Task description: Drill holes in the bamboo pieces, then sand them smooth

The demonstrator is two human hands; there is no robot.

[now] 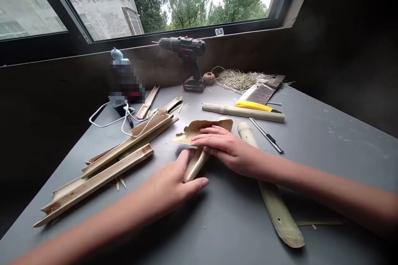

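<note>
Two hands work over one short bamboo piece (196, 165), which lies near the middle of the grey table (338, 153). Its long axis runs slantwise, the narrow visible end pointing near and left, the other part running far and right under one brown sheet (185, 132). The left hand (172, 180) is at the near end, thumb and forefinger wide apart on either side; its other fingers are hidden, so I cannot tell whether it grips. The right hand (226, 149) holds the sheet, fingers laid over it and thumb tucked below.

To the right, one long carved bamboo strip (273, 203) passes under the right forearm, its long axis running from far left to near right, with a dark hole toward its near end. Just beyond are one slim cutter (268, 136), one bamboo rod (230, 110) lying left to right, one yellow handle (253, 106) and one cleaver (264, 91) beside a heap of dry fibres (234, 80).

At the far side stand one power drill (188, 47), aimed left, and one ball of twine (208, 78). On the left lie at least four split bamboo lengths (102, 182), overlapping too much to count exactly, with one white cable (100, 125) trailing across them.
</note>
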